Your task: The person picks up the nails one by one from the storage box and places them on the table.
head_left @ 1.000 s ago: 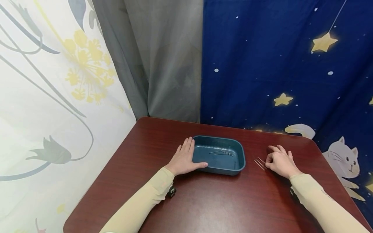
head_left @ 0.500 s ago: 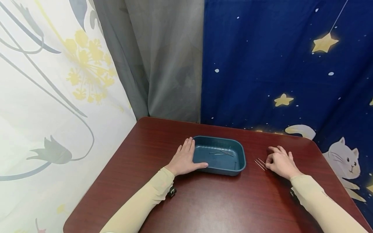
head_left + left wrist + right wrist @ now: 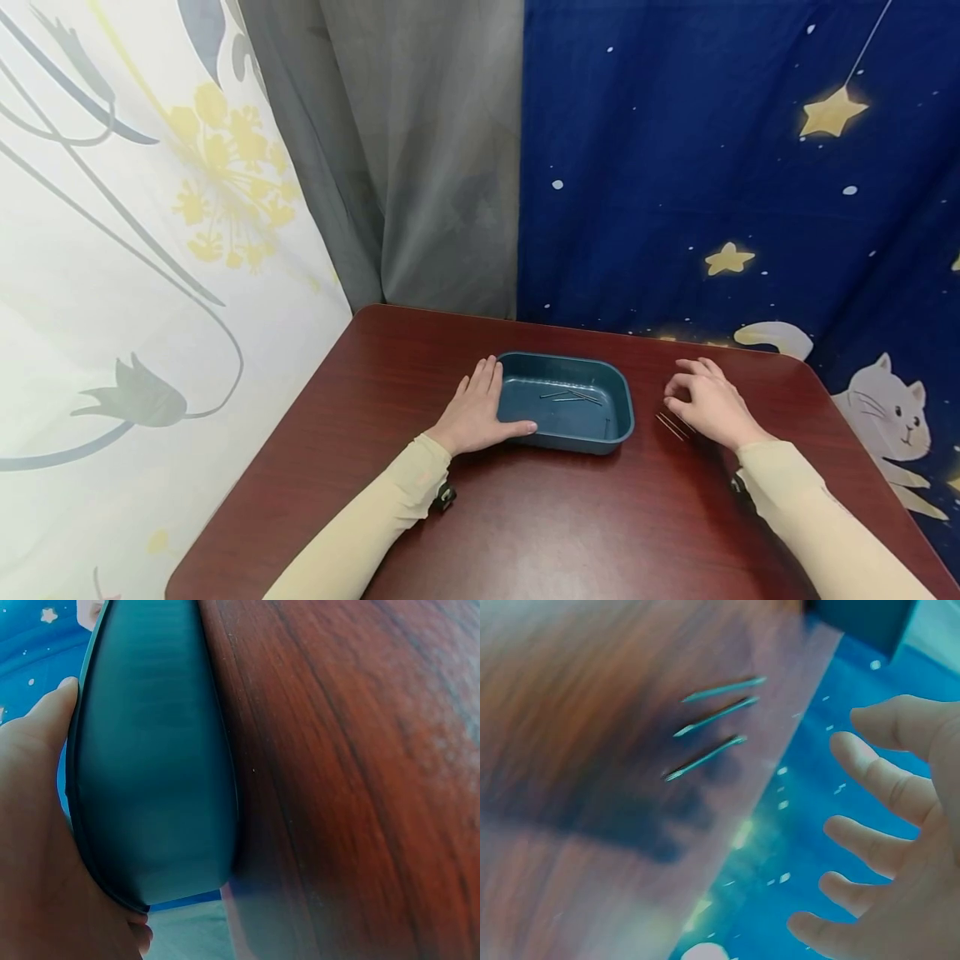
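A dark teal rectangular plastic tub (image 3: 566,442) stands on the table, with several thin nails (image 3: 573,397) lying on its floor. My left hand (image 3: 474,410) rests along the tub's left end, fingers straight and thumb along the near rim. In the left wrist view, the thumb (image 3: 58,709) touches the rim of the tub. To the right of the tub, my right hand (image 3: 708,404) hovers close over three loose nails (image 3: 716,716). Its fingers (image 3: 881,776) are spread and loosely bent in the right wrist view, holding nothing.
The dark red wooden table (image 3: 525,525) has rounded corners. Behind it hang a grey curtain (image 3: 450,167) and a blue star-patterned curtain (image 3: 637,167). A white flowered cloth (image 3: 150,333) hangs along the left side.
My right hand has shifted a little left and away from the nails, coming partly over them. The left hand and the tub have kept their places.
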A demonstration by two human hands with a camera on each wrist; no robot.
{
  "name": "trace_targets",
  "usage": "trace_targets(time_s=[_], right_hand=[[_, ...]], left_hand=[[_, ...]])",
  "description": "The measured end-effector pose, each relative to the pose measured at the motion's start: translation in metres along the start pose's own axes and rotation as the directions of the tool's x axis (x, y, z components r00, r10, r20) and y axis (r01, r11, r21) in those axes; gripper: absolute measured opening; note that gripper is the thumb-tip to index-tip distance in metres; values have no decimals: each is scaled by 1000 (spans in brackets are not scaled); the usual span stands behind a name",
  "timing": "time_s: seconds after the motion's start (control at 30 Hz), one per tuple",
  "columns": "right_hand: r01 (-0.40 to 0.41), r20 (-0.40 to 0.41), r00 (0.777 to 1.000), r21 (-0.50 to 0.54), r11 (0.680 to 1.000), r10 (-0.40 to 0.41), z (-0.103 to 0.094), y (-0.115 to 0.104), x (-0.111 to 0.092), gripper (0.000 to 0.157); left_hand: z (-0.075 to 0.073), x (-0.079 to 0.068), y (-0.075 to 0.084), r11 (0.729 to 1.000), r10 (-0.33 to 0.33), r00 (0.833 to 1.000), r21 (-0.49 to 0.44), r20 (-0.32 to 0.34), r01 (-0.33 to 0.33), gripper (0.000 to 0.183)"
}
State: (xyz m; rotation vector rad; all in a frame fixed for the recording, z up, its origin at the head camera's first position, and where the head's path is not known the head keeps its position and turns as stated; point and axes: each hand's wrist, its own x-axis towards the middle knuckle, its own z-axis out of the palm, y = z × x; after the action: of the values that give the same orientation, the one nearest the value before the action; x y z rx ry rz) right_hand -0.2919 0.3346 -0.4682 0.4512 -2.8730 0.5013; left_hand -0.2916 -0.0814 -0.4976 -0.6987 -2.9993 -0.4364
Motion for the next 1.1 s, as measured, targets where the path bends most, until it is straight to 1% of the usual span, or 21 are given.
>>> trace_targets(time_s=[0.27,0.43,0.57,0.7,0.8,0.87,1.0,1.1], right_hand=[[24,-64,998,46,999,-21,1,-36,13,12],[38,-47,998,42,998,-36,3,-63,21,12],[44,5,999,15,999,-44,7,-84,27,6],[33,88,996,11,999,-34,11,-104,33,8],[18,162,987,1,1000,-18,14,-116,37,10],[12,215,976,-21,1000,-7,16,-122,40,14],[54,300,954,-125,991,-14,25,-128,44,22],[112,327,945,-227,967,-33,34,-129,44,21]], left_hand=[[0,0,0,1000,3,1000,3,-5,-3,129],[1,1,0,1000,9,1000,0,-14,-9,128],[0,0,-1,1000,8,1000,-4,-16,-8,128],[1,1,-1,1000,6,1000,-11,-14,-6,129],[1,2,-1,1000,7,1000,-21,-15,-7,129],[1,2,-1,1000,6,1000,-23,-15,-7,129],[1,2,-1,1000,-8,1000,-11,-10,8,130],[2,2,-1,1000,-9,1000,-9,-9,9,130]])
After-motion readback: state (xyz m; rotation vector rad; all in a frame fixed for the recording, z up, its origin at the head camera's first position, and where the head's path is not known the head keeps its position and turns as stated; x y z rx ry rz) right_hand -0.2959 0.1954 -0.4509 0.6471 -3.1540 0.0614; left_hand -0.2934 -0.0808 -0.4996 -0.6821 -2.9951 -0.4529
